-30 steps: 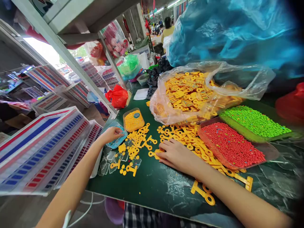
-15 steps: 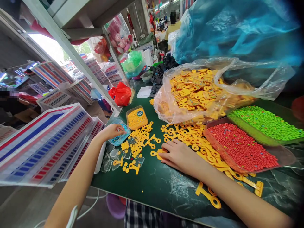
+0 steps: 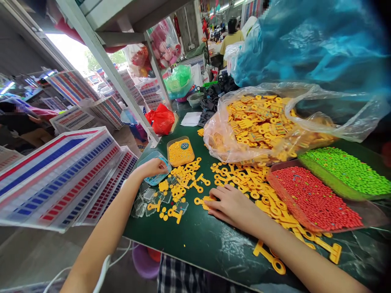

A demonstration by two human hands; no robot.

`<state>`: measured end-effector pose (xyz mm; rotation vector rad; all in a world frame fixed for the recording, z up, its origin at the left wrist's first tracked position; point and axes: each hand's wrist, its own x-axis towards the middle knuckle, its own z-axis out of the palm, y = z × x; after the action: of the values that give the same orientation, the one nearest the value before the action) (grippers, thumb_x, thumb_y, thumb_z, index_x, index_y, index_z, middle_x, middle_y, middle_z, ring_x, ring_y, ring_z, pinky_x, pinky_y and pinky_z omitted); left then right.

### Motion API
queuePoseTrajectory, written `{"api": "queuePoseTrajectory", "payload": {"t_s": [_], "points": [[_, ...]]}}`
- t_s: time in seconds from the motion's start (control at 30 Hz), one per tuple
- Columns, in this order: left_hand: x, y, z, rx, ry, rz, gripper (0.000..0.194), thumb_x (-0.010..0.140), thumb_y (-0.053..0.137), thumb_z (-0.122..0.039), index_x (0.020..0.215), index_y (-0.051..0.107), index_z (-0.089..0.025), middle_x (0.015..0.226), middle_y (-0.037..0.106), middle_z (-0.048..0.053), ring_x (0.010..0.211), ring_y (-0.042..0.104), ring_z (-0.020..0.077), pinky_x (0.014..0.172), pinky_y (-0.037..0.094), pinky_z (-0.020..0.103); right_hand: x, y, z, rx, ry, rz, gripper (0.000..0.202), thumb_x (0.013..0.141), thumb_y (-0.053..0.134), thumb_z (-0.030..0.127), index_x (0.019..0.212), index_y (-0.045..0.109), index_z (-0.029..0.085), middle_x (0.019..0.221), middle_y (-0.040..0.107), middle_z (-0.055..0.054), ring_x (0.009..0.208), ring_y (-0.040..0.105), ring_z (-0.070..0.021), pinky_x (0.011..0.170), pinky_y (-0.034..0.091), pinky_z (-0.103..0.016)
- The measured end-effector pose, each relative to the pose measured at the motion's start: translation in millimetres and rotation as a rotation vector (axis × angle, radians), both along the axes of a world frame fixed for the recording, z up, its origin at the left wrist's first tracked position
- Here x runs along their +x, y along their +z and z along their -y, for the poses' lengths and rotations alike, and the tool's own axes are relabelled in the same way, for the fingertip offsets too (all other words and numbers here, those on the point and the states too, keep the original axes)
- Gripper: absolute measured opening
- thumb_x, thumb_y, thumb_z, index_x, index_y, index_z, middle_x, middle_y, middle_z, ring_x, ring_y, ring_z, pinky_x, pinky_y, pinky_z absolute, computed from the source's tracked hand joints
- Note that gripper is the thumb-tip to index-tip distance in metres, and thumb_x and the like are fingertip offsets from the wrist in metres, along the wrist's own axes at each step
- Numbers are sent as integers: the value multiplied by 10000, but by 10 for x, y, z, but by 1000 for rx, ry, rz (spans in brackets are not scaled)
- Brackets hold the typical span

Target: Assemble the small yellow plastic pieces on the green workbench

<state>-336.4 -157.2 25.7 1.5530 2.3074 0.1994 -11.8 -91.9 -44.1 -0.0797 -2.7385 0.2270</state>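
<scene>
My left hand is over a small clear tray of blue beads, fingers curled together above them. Whatever is between its fingertips is too small to make out. On the green tabletop, my right hand lies palm down, its fingers closed on a yellow plastic piece with a ring at one end. Beside the blue beads stands a tray of yellow beads with a dark round disc on top. Loose yellow pieces and clear square plastic pieces lie between my hands.
A clear bag of yellow pieces stands behind my right hand, with trays of red beads and green beads to its right. A red bag sits by the shelf post. Striped crates stand left. Other people are in the background.
The whole view has shifted slightly, so things appear a little farther right. Both hands stay at about the same places, the left at the blue beads and the right on the yellow piece.
</scene>
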Motion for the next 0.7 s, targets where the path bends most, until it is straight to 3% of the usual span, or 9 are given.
{"api": "queuePoseTrajectory", "payload": {"t_s": [0.17, 0.27, 0.37, 0.47, 0.53, 0.7], "points": [[-71, 46, 77, 5, -22, -32, 319, 717, 617, -487, 741, 752, -198, 775, 758, 42, 726, 675, 221, 674, 494, 272, 23, 59, -8, -28, 0, 9, 147, 924, 596, 335, 980, 676, 226, 896, 639, -30, 826, 559, -196, 720, 376, -328], [-128, 97, 141, 64, 3, -98, 317, 728, 630, -486, 760, 760, -198, 856, 753, 67, 784, 663, 241, 740, 495, 309, 52, 78, -52, -61, -21, 2, 231, 915, 605, 383, 1063, 679, 222, 923, 650, -45, 857, 578, -208, 742, 401, -340], [-45, 146, 204, 175, 9, -153, 318, 772, 615, -477, 819, 767, -201, 996, 722, 81, 882, 644, 251, 837, 481, 349, 72, 84, -91, -95, -62, 9, 304, 878, 641, 445, 1059, 696, 206, 940, 654, -66, 892, 588, -223, 762, 421, -354], [282, 149, 251, 450, -33, -148, 341, 847, 584, -490, 893, 769, -206, 992, 697, 79, 927, 627, 246, 882, 467, 375, 79, 97, -106, -118, -109, 37, 401, 820, 694, 497, 1069, 706, 183, 952, 659, -82, 913, 587, -237, 782, 431, -364], [604, 97, 267, 555, -126, -85, 325, 876, 592, -493, 898, 768, -221, 945, 695, 61, 912, 622, 233, 856, 472, 371, 80, 115, -104, -133, -134, 67, 420, 798, 713, 509, 1054, 718, 177, 953, 664, -85, 921, 584, -241, 790, 430, -367], [1309, -210, 255, 470, -388, -41, 248, 935, 577, -392, 892, 769, -241, 930, 708, 42, 882, 629, 202, 826, 450, 367, 78, 157, -89, -161, -165, 149, 354, 801, 713, 509, 952, 754, 191, 903, 678, -72, 897, 580, -232, 762, 408, -356]]}}
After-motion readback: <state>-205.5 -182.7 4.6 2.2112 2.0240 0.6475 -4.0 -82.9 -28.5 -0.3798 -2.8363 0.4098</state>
